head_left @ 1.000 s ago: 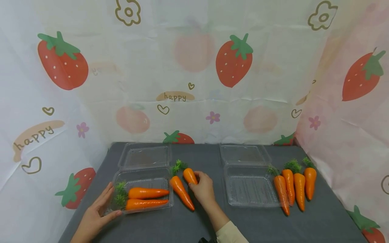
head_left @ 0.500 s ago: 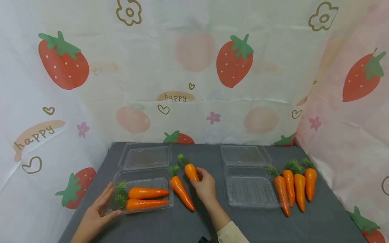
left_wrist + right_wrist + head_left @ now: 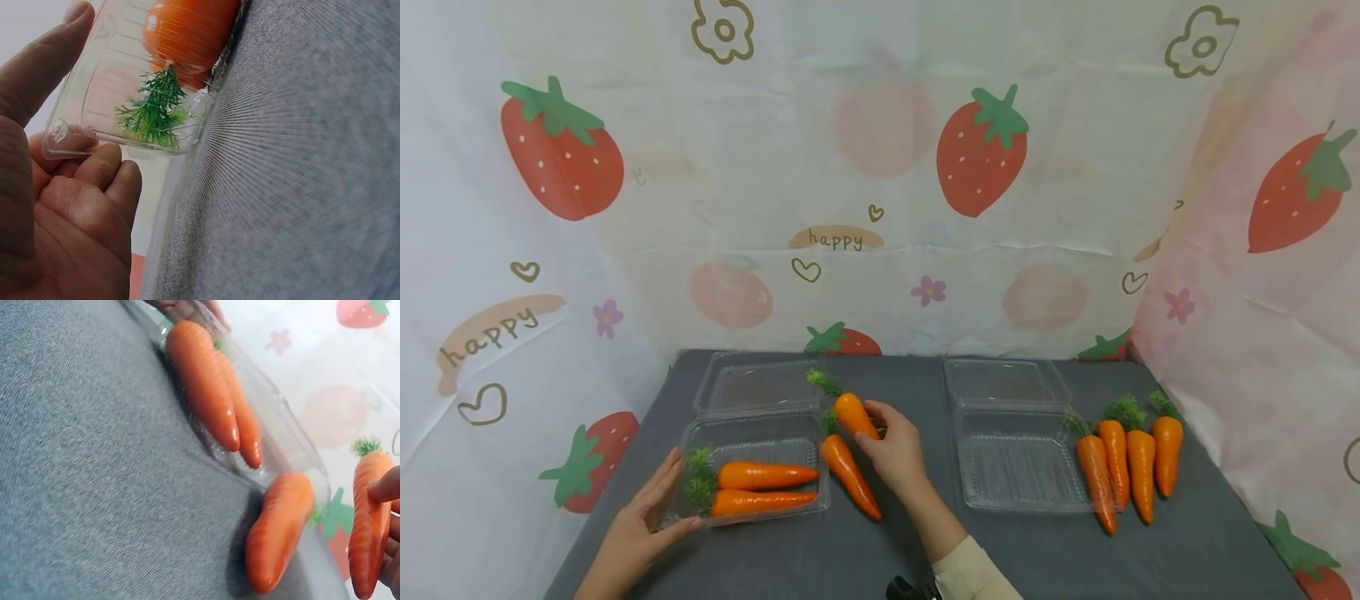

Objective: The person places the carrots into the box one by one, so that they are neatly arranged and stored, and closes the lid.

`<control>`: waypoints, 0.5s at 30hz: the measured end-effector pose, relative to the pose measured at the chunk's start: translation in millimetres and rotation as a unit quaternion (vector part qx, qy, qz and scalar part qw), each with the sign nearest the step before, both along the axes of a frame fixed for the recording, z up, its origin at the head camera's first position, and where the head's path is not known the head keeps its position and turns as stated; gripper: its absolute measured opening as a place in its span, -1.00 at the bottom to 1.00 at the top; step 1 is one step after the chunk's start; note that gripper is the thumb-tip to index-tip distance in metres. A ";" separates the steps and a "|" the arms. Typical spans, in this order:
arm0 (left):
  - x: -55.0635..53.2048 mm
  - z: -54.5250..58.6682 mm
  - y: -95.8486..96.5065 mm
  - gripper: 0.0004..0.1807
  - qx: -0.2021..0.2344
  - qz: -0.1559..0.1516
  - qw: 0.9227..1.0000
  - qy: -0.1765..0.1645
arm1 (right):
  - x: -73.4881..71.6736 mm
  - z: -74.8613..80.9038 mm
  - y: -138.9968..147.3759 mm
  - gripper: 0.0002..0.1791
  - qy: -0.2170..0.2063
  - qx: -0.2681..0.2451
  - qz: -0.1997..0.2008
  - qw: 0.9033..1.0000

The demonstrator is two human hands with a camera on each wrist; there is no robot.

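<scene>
My right hand point(image 3: 897, 450) pinches a carrot point(image 3: 852, 414) with a green leafy top, thumb on one side and fingers on the other. The right wrist view shows this held carrot point(image 3: 369, 519) raised beside a second carrot point(image 3: 281, 531), which lies on the table right of the left clear plastic container point(image 3: 767, 447). Two carrots point(image 3: 767, 476) lie side by side in that container, tops toward the left. At its front left corner my left hand point(image 3: 642, 527) grips the rim, thumb along the front and fingers at the left side. The left wrist view shows the leafy top point(image 3: 156, 109) through the plastic.
Another clear container point(image 3: 1018, 467), lid folded back, stands to the right. Several carrots point(image 3: 1141, 475) lie at its right side, the nearest overlapping its edge. The left container's lid point(image 3: 760, 387) lies back behind it. Strawberry-print cloth point(image 3: 850, 183) walls enclose the grey table point(image 3: 820, 558).
My right hand has lifted the carrot, then moved it left and back, so its leafy top now overlaps the left container's lid. My left hand stays at the corner.
</scene>
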State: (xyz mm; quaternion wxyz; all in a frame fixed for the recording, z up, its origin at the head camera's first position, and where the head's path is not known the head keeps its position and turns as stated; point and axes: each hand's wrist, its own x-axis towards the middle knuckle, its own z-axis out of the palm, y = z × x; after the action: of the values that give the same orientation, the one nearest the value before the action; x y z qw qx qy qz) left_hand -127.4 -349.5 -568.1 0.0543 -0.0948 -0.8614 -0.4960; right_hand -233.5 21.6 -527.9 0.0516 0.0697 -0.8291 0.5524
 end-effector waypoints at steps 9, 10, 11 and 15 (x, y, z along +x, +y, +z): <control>-1.4 -0.6 1.0 0.01 0.007 -0.006 1.000 0.007 | -1.3 11.9 -4.7 -0.46 -0.016 -0.012 0.034 0.999; -1.4 -0.6 0.9 0.01 0.007 -0.006 1.000 0.007 | -1.5 13.2 -5.2 -0.46 -0.015 -0.013 0.038 0.999; -1.3 -0.6 0.7 0.01 0.007 -0.005 1.000 0.007 | -1.7 14.6 -5.8 -0.46 -0.014 -0.015 0.041 0.999; -1.4 -1.0 0.1 0.01 0.006 -0.004 1.000 0.002 | -2.6 18.7 -8.5 -0.46 -0.012 -0.013 0.055 0.998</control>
State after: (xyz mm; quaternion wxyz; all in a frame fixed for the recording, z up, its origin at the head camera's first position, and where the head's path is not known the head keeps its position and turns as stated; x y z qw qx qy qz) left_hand -128.8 -349.4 -569.0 0.0545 -0.0989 -0.8578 -0.5013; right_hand -236.1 13.1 -509.1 0.0115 0.1079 -0.8175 0.5657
